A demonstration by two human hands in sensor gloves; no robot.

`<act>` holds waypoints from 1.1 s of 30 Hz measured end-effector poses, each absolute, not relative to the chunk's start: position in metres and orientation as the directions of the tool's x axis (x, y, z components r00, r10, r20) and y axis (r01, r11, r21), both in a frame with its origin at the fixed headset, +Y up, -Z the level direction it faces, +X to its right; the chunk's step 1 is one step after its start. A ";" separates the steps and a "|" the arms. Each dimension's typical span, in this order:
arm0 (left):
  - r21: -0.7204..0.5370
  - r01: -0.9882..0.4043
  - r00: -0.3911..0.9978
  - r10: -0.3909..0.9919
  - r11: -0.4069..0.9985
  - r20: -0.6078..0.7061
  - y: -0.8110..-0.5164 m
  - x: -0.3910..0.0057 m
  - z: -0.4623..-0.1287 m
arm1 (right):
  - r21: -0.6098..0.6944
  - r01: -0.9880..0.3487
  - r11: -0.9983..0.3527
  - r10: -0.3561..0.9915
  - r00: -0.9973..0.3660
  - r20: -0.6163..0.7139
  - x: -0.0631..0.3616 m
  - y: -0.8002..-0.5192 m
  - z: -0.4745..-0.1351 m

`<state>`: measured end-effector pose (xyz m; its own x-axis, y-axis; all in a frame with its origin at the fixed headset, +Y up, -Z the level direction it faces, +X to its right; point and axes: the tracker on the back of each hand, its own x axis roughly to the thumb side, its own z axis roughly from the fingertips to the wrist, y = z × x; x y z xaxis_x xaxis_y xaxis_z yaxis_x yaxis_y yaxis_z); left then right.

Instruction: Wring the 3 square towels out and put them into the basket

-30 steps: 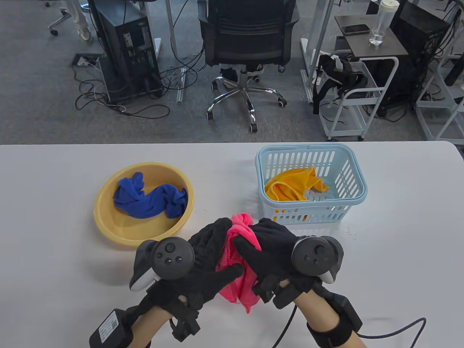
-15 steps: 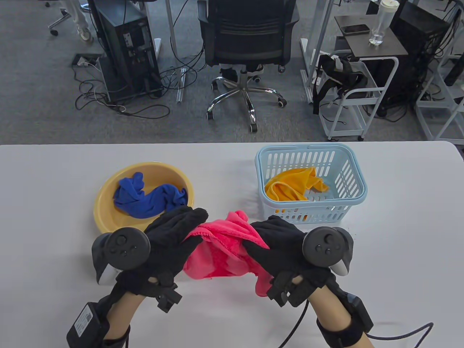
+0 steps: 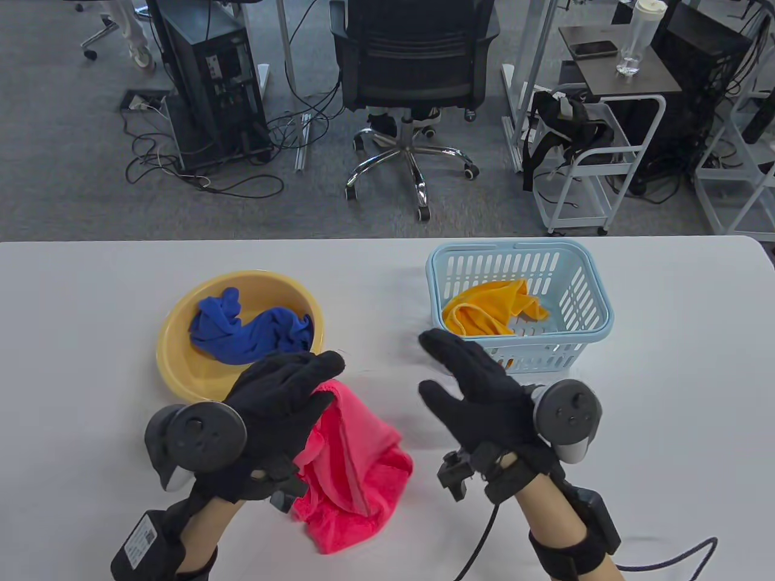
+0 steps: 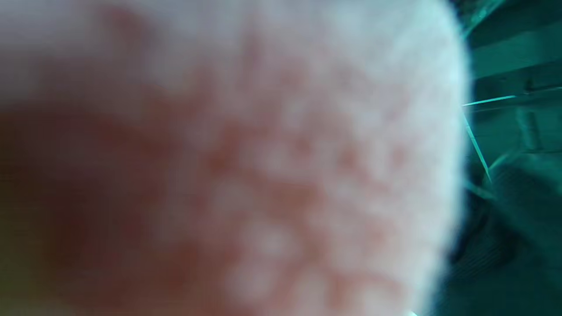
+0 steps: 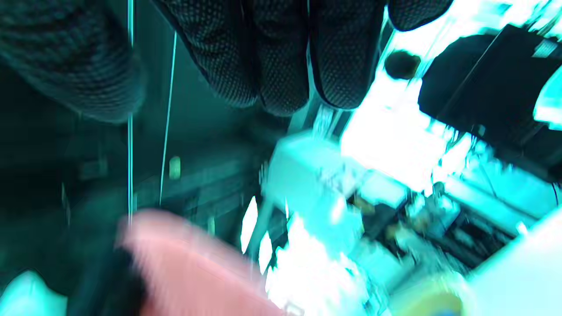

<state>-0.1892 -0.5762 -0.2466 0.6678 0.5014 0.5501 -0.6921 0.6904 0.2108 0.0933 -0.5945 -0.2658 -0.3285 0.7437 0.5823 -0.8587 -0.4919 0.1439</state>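
The pink towel [image 3: 354,469] hangs from my left hand [image 3: 275,411], pinched near one top edge between my thumb and fingers, its loose body drooping over the table [image 3: 666,375] close to my side; whether the lowest fold touches the surface I cannot tell. In the left wrist view it fills nearly the whole frame as a pale pink blur, so that camera tells me nothing about the grip. My right hand [image 3: 484,393] is free of the cloth, fingers spread and straight, holding nothing, hovering between the towel and the light blue basket [image 3: 596,284]. The orange towel [image 3: 493,308] already lies inside that basket, and the blue towel [image 3: 248,330] sits in the yellow basin [image 3: 172,351] to my left, not yet dealt with. I judge the step in hand to be getting this pink one across and dropped in. To do it well I should lift the towel high enough that the hanging corner passes over the basket's near rim rather than catching on it, and carry it to the right well above the table so it does not drag. I could gather the loose lower part with my free right hand first, then let go only once the bulk is above the basket's open middle, beside the orange one.
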 end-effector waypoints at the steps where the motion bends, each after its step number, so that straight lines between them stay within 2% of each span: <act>1: 0.225 -0.689 0.668 0.483 0.689 0.565 -0.577 -0.183 -0.242 | 0.173 -0.773 -0.611 0.693 -0.416 0.589 0.075 -0.597 -0.256; 3: 0.235 -0.697 0.652 0.464 0.677 0.599 -0.578 -0.172 -0.232 | 0.062 -0.706 -0.706 0.581 -0.527 0.621 0.053 -0.603 -0.246; 5: 0.242 -0.701 0.640 0.443 0.671 0.627 -0.577 -0.163 -0.223 | -0.035 -0.675 -0.737 0.501 -0.580 0.642 0.048 -0.609 -0.246; 8: 0.298 -0.640 0.690 0.360 0.708 0.628 -0.574 -0.158 -0.213 | -0.097 -0.688 -0.719 0.495 -0.605 0.623 0.055 -0.611 -0.249; 10: 0.414 -0.591 0.745 0.272 0.692 0.610 -0.569 -0.161 -0.208 | -0.145 -0.642 -0.753 0.470 -0.679 0.564 0.067 -0.609 -0.258; 13: 0.621 -0.447 0.859 0.114 0.645 0.500 -0.552 -0.181 -0.205 | -0.164 -0.489 -0.857 0.379 -0.812 0.444 0.089 -0.610 -0.277; 15: 0.732 -0.368 0.911 0.062 0.574 0.409 -0.543 -0.200 -0.204 | -0.194 -0.449 -0.872 0.352 -0.852 0.388 0.108 -0.605 -0.285; 17: 0.776 -0.291 0.947 0.051 0.560 0.318 -0.535 -0.216 -0.207 | -0.260 -0.522 -0.812 0.402 -0.824 0.398 0.127 -0.594 -0.285; 18: 0.781 -0.226 0.968 0.043 0.582 0.248 -0.532 -0.225 -0.208 | -0.293 -0.640 -0.710 0.476 -0.743 0.469 0.139 -0.586 -0.283; 19: 0.792 -0.194 0.978 0.049 0.579 0.203 -0.532 -0.231 -0.211 | -0.307 -0.775 -0.552 0.580 -0.622 0.526 0.149 -0.578 -0.279; 22: 0.760 -0.108 0.994 0.052 0.641 0.097 -0.535 -0.233 -0.220 | -0.204 -0.940 -0.275 0.700 -0.341 0.627 0.166 -0.556 -0.263; 25: 0.782 -0.153 0.988 0.082 0.604 0.130 -0.542 -0.230 -0.226 | -0.220 -0.945 -0.243 0.649 -0.327 0.687 0.168 -0.541 -0.244; 28: 0.789 -0.055 0.998 0.054 0.612 0.028 -0.539 -0.232 -0.223 | -0.282 -0.922 -0.266 0.567 -0.386 0.727 0.171 -0.530 -0.232; 29: 0.793 -0.081 0.997 0.064 0.604 0.053 -0.538 -0.236 -0.221 | -0.283 -0.913 -0.295 0.555 -0.405 0.727 0.174 -0.527 -0.230; 31: 0.773 -0.277 0.961 0.157 0.571 0.228 -0.536 -0.242 -0.221 | -0.243 -0.896 -0.372 0.578 -0.428 0.695 0.180 -0.523 -0.232; 32: 0.738 -0.370 0.929 0.203 0.564 0.310 -0.536 -0.244 -0.221 | -0.185 -0.895 -0.405 0.576 -0.407 0.709 0.182 -0.523 -0.235; 33: 0.652 -0.513 0.855 0.271 0.558 0.442 -0.536 -0.244 -0.223 | -0.073 -0.901 -0.428 0.578 -0.334 0.745 0.184 -0.524 -0.242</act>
